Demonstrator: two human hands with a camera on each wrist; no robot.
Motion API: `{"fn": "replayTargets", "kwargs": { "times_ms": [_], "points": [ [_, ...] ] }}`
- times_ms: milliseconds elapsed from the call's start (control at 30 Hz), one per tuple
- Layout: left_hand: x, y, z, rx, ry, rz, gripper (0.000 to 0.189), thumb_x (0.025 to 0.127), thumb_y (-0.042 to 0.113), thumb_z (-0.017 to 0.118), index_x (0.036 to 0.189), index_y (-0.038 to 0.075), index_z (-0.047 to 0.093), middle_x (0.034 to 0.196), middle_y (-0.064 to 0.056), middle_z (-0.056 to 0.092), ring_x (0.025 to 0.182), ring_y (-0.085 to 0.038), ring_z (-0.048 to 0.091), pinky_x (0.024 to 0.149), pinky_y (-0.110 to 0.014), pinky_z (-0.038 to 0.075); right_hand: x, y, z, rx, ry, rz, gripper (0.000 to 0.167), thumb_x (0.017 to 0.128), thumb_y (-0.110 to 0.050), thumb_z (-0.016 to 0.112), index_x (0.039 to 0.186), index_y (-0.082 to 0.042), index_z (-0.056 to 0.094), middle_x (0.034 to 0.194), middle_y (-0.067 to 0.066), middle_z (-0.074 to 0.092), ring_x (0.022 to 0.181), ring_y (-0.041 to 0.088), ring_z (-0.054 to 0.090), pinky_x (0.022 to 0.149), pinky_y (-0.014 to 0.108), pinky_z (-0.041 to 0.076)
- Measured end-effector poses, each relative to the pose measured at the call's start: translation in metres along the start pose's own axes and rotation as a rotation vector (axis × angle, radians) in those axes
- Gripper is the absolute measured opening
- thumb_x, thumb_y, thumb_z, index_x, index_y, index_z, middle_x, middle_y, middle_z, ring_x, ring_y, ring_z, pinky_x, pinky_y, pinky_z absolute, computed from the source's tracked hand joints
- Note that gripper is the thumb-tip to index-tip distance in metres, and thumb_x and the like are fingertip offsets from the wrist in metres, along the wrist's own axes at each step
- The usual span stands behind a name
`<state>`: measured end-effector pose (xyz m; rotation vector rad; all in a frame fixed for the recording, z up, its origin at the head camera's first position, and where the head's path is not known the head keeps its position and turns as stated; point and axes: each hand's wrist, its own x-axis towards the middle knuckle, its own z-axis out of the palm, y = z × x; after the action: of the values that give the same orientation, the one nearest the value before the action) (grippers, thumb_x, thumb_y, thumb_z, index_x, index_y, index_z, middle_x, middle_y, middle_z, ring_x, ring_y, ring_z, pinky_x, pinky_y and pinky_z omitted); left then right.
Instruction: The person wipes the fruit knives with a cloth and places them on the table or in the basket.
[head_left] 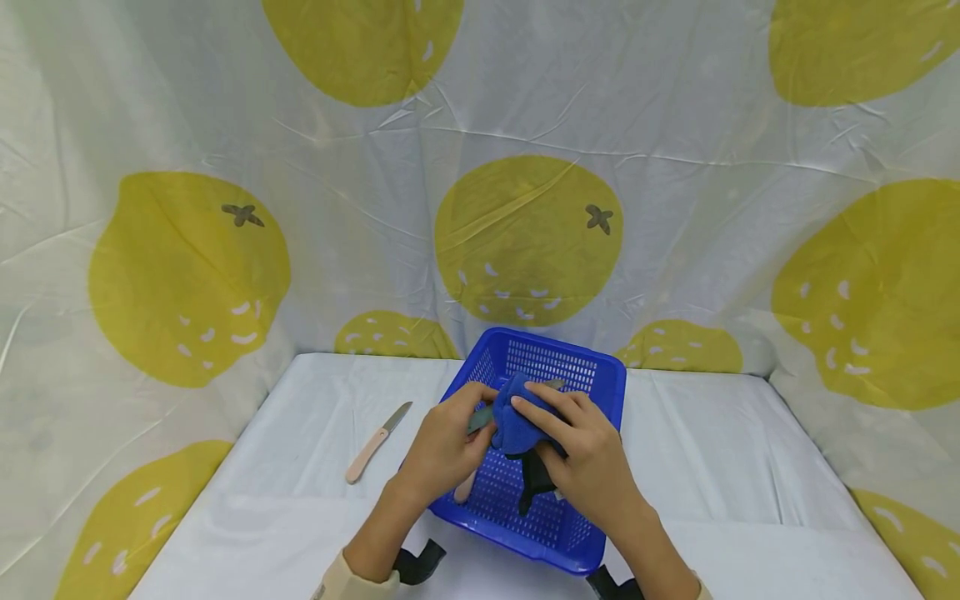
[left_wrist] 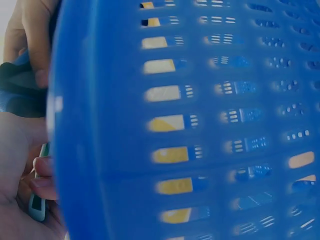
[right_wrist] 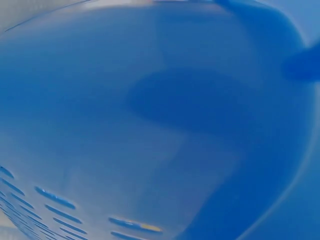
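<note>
Above the blue basket (head_left: pixel 491 533), my left hand (head_left: pixel 447 437) grips the green handle (head_left: pixel 480 418) of what looks like a knife. My right hand (head_left: pixel 585 442) holds a blue cloth (head_left: pixel 516 417) wrapped around its middle. Beyond the cloth a greyish blade tip (head_left: pixel 555 384) sticks out. In the left wrist view the handle end (left_wrist: pixel 37 207) shows in the left palm, beside the basket wall (left_wrist: pixel 115 125). The right wrist view is filled by the basket wall (right_wrist: pixel 125 165), so the right hand's work is hidden there.
A knife with a pale pink handle (head_left: pixel 365 457) lies on the white-covered table (head_left: pixel 285 467), left of the basket. Inside the basket are another pink handle (head_left: pixel 465 487) and a black object (head_left: pixel 534 482), partly hidden by the hands. A lemon-print curtain (head_left: pixel 360 217) hangs behind.
</note>
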<state>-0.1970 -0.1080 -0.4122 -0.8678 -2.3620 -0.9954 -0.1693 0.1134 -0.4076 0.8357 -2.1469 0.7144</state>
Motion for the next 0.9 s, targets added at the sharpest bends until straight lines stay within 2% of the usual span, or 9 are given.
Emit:
{"fn": "replayTargets", "kwargs": {
  "times_ms": [233, 500, 733, 900],
  "points": [
    [-0.001, 0.002, -0.002, 0.013, -0.002, 0.025, 0.027, 0.094, 0.004, 0.072, 0.119, 0.009, 0.062, 0.105, -0.001, 0.069, 0.075, -0.007, 0.061, 0.067, -0.019, 0.055, -0.001, 0.000, 0.002, -0.010, 0.002, 0.024, 0.054, 0.085, -0.001, 0.075, 0.134, -0.023, 0.070, 0.139, 0.002, 0.065, 0.110, 0.025, 0.062, 0.091, 0.047, 0.059],
    [0.001, 0.002, -0.002, -0.007, -0.010, 0.028, 0.026, 0.095, 0.007, 0.072, 0.119, 0.009, 0.063, 0.106, -0.002, 0.072, 0.067, -0.003, 0.057, 0.062, -0.017, 0.053, -0.001, 0.004, 0.001, -0.028, 0.024, 0.036, 0.054, 0.083, 0.002, 0.073, 0.131, -0.022, 0.072, 0.136, 0.003, 0.066, 0.106, 0.024, 0.062, 0.080, 0.043, 0.059],
    [0.002, 0.001, -0.004, 0.000, -0.012, 0.036, 0.022, 0.098, 0.015, 0.071, 0.118, 0.011, 0.062, 0.110, -0.002, 0.074, 0.081, -0.006, 0.070, 0.072, -0.021, 0.059, -0.001, 0.009, -0.005, -0.051, 0.024, 0.077, 0.056, 0.083, 0.004, 0.073, 0.132, -0.023, 0.071, 0.138, 0.004, 0.065, 0.109, 0.024, 0.061, 0.085, 0.046, 0.061],
    [0.001, 0.000, -0.006, -0.012, -0.022, 0.024, 0.022, 0.099, 0.016, 0.070, 0.119, 0.011, 0.062, 0.109, -0.002, 0.074, 0.084, -0.006, 0.071, 0.075, -0.021, 0.060, -0.002, 0.016, -0.008, -0.062, 0.034, 0.111, 0.056, 0.082, 0.004, 0.074, 0.131, -0.023, 0.072, 0.139, 0.005, 0.065, 0.112, 0.024, 0.061, 0.088, 0.048, 0.061]
  ]
}}
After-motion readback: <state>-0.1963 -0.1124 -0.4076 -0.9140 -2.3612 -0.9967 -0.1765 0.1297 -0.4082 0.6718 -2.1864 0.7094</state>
